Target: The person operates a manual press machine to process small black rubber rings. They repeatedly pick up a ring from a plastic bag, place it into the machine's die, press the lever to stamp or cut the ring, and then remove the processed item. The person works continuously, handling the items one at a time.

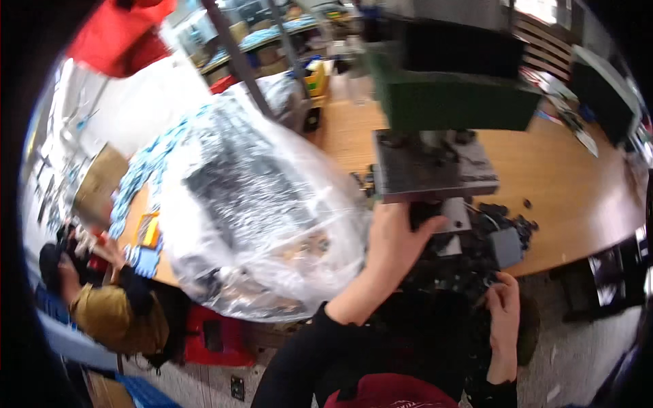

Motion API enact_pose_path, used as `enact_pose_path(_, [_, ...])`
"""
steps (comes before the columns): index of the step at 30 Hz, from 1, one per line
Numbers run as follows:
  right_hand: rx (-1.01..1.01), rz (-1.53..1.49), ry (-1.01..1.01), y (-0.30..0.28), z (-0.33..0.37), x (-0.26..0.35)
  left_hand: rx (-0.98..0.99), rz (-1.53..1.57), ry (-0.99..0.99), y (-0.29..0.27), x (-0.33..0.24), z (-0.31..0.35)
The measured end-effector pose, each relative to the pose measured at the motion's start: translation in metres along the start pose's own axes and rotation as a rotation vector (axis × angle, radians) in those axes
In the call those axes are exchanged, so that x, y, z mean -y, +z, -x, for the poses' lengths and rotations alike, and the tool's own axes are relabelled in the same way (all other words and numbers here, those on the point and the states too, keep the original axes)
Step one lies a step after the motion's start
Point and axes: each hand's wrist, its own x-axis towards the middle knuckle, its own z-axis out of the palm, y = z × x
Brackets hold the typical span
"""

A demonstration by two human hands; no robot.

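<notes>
My left hand reaches in at the front of a green bench press, just below its thick grey metal plate. The thumb stands apart from the fingers, whose tips are hidden under the plate, so I cannot see whether they hold anything. Farther right and nearer to me, my right hand has its fingers curled together at the edge of a pile of small black parts. What sits between those fingertips is too small and blurred to name. A grey block lies among the black parts.
A large clear plastic bag with dark and silvery contents fills the wooden table to my left. At far left another person works beside an orange-yellow bin. A red stool stands below the bag.
</notes>
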Motion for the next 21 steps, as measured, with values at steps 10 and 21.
enact_pose_path(10, [-0.074,0.047,0.107,-0.032,0.027,-0.013,0.035,0.033,-0.032,-0.003,-0.024,0.003])
enact_pose_path(21, [-0.233,1.001,-0.561,-0.028,-0.033,-0.007,-0.047,-0.217,0.111,-0.006,-0.016,0.018])
